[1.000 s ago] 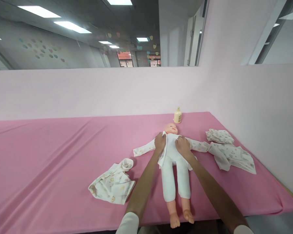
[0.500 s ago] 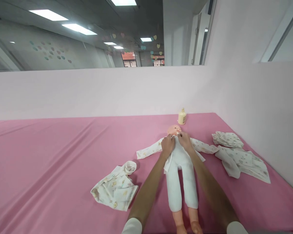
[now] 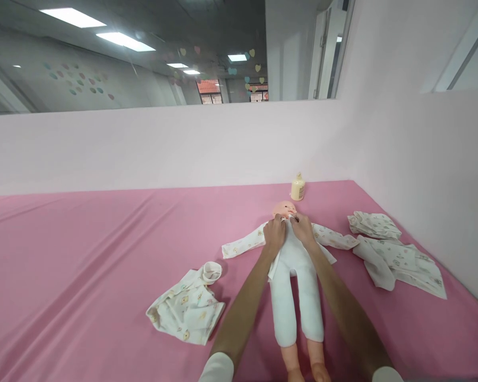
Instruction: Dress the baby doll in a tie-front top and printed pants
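A baby doll (image 3: 297,302) with a white cloth body lies on its back, head away from me and feet toward me. It wears a white patterned baby shirt (image 3: 245,246), open at the front, with its sleeves spread out to both sides. Just below the doll's chin, my left hand (image 3: 274,233) is closed on the left edge of the shirt's neckline. My right hand (image 3: 302,229) pinches the collar's other edge, and a bit of white cloth shows at its fingertips. Both hands partly cover the doll's chest and neck.
Folded patterned baby clothes (image 3: 189,306) lie left of the doll. To the right are a spread patterned garment (image 3: 402,262) and a folded one (image 3: 374,225). A cream pump bottle (image 3: 298,188) stands behind the doll's head. A pink sheet (image 3: 83,297) covers the surface, bounded by white walls.
Both hands stay at the shirt's neckline with hardly any movement. The camera view has shifted slightly; the doll and clothes lie as before.
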The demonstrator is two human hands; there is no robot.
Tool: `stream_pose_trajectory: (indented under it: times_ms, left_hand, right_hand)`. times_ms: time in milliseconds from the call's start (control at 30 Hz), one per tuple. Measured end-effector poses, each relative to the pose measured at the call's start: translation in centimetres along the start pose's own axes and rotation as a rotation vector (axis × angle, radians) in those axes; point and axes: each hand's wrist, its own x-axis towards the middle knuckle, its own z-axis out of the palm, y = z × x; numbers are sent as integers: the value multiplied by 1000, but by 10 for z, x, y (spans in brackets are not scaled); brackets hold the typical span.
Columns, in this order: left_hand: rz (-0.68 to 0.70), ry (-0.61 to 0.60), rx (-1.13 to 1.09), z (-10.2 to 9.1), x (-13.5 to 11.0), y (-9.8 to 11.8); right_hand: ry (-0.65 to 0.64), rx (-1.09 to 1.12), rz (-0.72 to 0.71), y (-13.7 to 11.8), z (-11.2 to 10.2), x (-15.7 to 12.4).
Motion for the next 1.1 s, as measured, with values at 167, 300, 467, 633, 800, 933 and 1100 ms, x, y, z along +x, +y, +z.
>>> stream_pose_trajectory:
  times_ms: [167, 300, 467, 633, 800, 933, 1100]
  left_hand:
    - [44, -27, 18, 1, 1, -2]
    - [95, -53, 11, -1, 2, -4]
    - [140, -64, -13, -4, 4, -8]
    - [250, -113, -78, -12, 7, -15]
    - [217, -93, -101, -13, 6, -15]
    - [181, -80, -97, -11, 5, -13]
    - [181, -75, -91, -10, 6, -14]
  right_hand:
    - [-12, 4, 0, -4, -2, -1]
    - [-15, 22, 5, -2, -2, 0]
    - [-18, 38, 16, 1, -2, 2]
    - [-20, 52, 25, 1, -2, 3]
    - [-22, 64, 25, 1, -2, 2]
    - [-25, 66, 24, 2, -2, 2]
    - [-22, 68, 18, 3, -1, 2]
